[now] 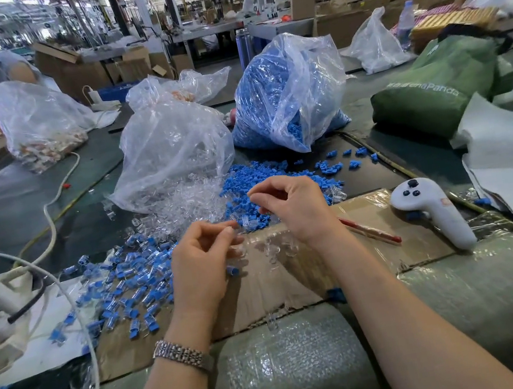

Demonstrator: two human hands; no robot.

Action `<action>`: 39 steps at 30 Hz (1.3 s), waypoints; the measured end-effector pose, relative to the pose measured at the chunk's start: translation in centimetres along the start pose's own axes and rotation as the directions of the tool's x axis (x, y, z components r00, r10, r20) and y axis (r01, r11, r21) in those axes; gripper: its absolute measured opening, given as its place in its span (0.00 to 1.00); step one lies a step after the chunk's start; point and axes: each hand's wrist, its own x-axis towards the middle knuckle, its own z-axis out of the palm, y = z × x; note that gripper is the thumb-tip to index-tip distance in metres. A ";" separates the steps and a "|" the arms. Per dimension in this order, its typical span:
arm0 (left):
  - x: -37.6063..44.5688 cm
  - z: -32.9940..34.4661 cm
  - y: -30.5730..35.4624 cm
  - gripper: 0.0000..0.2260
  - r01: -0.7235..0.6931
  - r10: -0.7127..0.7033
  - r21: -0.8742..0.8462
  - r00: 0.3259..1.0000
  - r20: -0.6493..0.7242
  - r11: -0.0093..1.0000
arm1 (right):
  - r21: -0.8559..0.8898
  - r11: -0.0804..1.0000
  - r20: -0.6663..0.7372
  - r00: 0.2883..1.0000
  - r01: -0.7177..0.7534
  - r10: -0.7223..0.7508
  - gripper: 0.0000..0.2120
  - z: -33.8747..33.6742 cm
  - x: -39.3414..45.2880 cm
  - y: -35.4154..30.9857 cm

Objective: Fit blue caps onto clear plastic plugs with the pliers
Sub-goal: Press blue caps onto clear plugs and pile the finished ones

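Already the finished capped plugs (pixel 121 283) lie heaped at the left, clear of the work. Left hand (pixel 203 260) curls its fingers (pixel 228 234) round a clear plug (pixel 245 221), holding it ready beside the loose blue caps (pixel 248 192). Right hand (pixel 291 209) hovers above, pinching something too small to tell (a cap, probably). Pliers: none visible.
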 end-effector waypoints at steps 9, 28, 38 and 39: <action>0.9 -0.9 -0.2 0.03 0.263 -0.224 -0.488 0.965 0.138 0.832 | -0.176 0.952 0.148 0.963 0.250 -0.225 0.02 1.2 -2.8 -1.6; 0.3 -1.0 0.4 0.13 0.420 -0.267 -0.505 0.898 0.349 0.754 | -0.225 0.943 0.203 0.959 0.244 -0.199 0.02 1.3 -3.4 -1.4; -0.1 -1.2 0.7 0.11 0.305 -0.198 -0.450 0.942 0.270 0.839 | -0.213 0.948 0.286 0.943 0.237 -0.171 0.04 1.0 -3.3 -1.4; -0.1 -1.2 0.7 0.10 0.301 -0.194 -0.451 0.943 0.269 0.840 | -0.215 0.947 0.286 0.942 0.239 -0.173 0.04 1.0 -3.3 -1.4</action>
